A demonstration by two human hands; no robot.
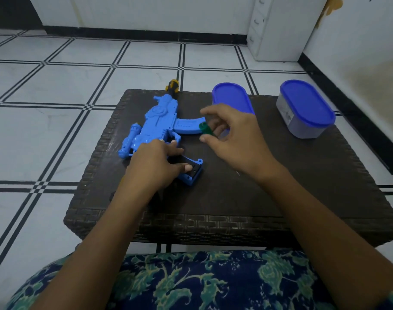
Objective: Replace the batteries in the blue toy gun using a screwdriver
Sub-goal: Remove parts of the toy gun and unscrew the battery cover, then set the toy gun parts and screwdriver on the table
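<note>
- The fingers (204,138) of the right hand (233,135) pinch a green battery (205,128), held just beside the magazine of the blue toy gun (159,115).
- The fingers (187,168) of the left hand (155,159) hold the gun's grip at its open battery compartment (195,171).
- The gun lies flat on the dark counter (258,193).
- To the right of the gun stand a near container (231,95) and a far container (306,108), both with blue lids.

Dim, even indoor light with a cool cast. No hard shadows, only soft shade under the arms on the table (303,186). Faint sheen near the table's left edge. Floor (56,86) brightest. Tile lines bow toward the frame edges. Detail soft and smeared throughout; right hand (233,135) slightly blurred.
</note>
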